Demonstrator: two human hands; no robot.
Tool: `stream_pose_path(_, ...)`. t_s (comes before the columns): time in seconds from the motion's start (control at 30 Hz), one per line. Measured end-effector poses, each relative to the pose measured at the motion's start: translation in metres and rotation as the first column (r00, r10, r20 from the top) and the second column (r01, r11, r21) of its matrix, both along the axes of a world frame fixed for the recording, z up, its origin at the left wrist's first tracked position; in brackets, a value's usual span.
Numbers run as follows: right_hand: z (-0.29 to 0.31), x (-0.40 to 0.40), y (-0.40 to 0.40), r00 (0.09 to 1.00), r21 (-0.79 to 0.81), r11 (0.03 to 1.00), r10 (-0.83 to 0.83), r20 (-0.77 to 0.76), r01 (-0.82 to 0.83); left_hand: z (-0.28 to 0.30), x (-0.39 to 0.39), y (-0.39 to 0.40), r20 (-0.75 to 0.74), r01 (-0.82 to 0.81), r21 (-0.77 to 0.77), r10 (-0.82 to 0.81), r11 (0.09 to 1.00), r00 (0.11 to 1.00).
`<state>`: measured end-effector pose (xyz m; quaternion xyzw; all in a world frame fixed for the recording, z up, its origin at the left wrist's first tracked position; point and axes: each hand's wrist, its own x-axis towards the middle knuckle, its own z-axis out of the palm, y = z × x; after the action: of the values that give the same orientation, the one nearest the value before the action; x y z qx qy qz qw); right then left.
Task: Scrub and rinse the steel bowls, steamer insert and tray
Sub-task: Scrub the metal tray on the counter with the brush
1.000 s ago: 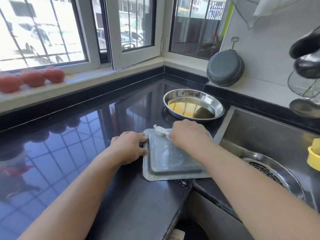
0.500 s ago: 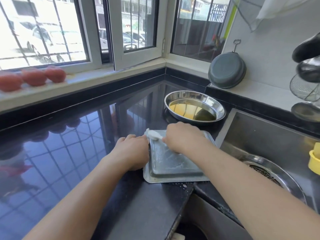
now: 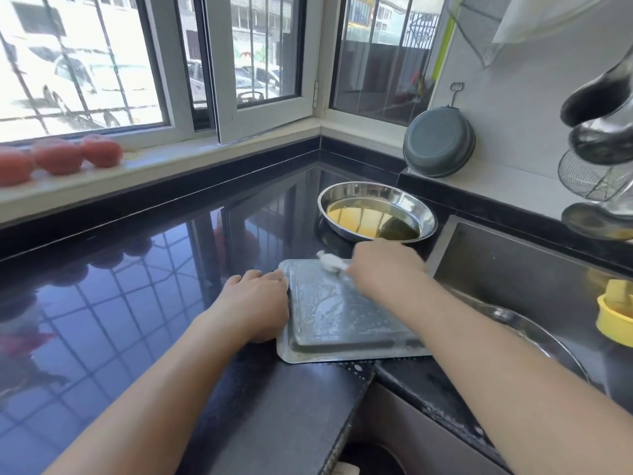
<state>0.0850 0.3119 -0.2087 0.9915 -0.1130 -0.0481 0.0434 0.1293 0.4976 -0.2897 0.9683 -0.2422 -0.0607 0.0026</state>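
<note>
Left hand (image 3: 255,305) presses on the tray's (image 3: 342,334) left edge on the black counter (image 3: 137,303). Right hand (image 3: 387,267) grips a soapy white scrubber (image 3: 330,261) at its far corner, steel bowl (image 3: 376,211) just behind.

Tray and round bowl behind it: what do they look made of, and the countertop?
Tray: dull grey metal, probably aluminium or steel; matte under soapy film. Round bowl: polished stainless steel by its mirror-bright rim; holds yellowish liquid. Countertop: glossy black stone, likely granite; it reflects the window bars sharply.
</note>
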Motion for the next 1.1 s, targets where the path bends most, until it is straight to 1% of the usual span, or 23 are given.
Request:
stream_pose_path(0.1,-0.007,0.021,0.025,0.991,0.044,0.990,0.134,-0.012,-0.133,-0.002,0.000,0.002,0.012,0.009,0.006,-0.009,1.000,1.000)
stream_pose_path(0.2,-0.007,0.047,0.031,0.988,0.023,0.988,0.156,-0.005,-0.156,-0.002,0.000,0.003,0.041,0.017,0.007,-0.017,1.000,0.999)
stream_pose_path(0.27,-0.003,0.054,0.026,0.987,-0.031,0.987,0.159,-0.029,-0.160,-0.002,-0.002,0.002,0.060,0.017,0.016,-0.018,1.000,0.998)
stream_pose_path(0.33,0.003,0.054,0.017,0.990,-0.068,0.988,0.138,-0.044,-0.140,-0.002,-0.003,0.000,0.081,0.013,0.031,-0.016,0.999,0.997)
stream_pose_path(0.47,0.002,0.040,-0.003,0.995,-0.059,0.995,0.080,-0.062,-0.083,0.000,-0.006,-0.003,0.095,0.008,0.059,-0.014,0.998,0.995)
stream_pose_path(0.57,0.004,0.027,-0.028,0.997,-0.049,0.999,-0.017,-0.070,0.013,0.002,-0.007,-0.004,0.087,-0.003,0.071,-0.003,0.997,0.996)
stream_pose_path(0.67,0.008,0.012,-0.056,0.988,-0.050,0.993,-0.116,-0.099,0.111,0.001,-0.011,-0.006,0.119,-0.028,0.096,0.017,0.995,0.993)
stream_pose_path(0.73,0.008,0.003,-0.065,0.989,-0.037,0.992,-0.122,-0.079,0.119,-0.001,-0.015,-0.010,0.156,-0.032,0.136,0.010,0.990,0.988)
stream_pose_path(0.83,0.001,-0.004,-0.056,0.994,-0.007,0.997,-0.075,-0.077,0.075,-0.003,-0.018,-0.013,0.196,-0.035,0.175,0.000,0.984,0.981)
stream_pose_path(0.9,-0.004,-0.009,-0.048,0.991,0.052,0.997,-0.043,-0.126,0.050,-0.003,-0.017,-0.012,0.192,-0.033,0.169,0.000,0.985,0.981)
stream_pose_path(0.97,-0.003,-0.011,-0.058,0.994,0.059,0.995,-0.075,-0.084,0.080,-0.002,-0.016,-0.011,0.178,-0.026,0.151,-0.001,0.988,0.984)
stream_pose_path(1.03,0.001,-0.014,-0.075,0.988,0.028,0.987,-0.156,-0.017,0.157,-0.002,-0.015,-0.009,0.169,-0.022,0.115,0.003,0.993,0.986)
stream_pose_path(1.1,-0.001,-0.019,-0.083,0.982,0.025,0.982,-0.187,-0.030,0.188,-0.001,-0.012,-0.007,0.164,-0.017,0.082,0.003,0.997,0.986)
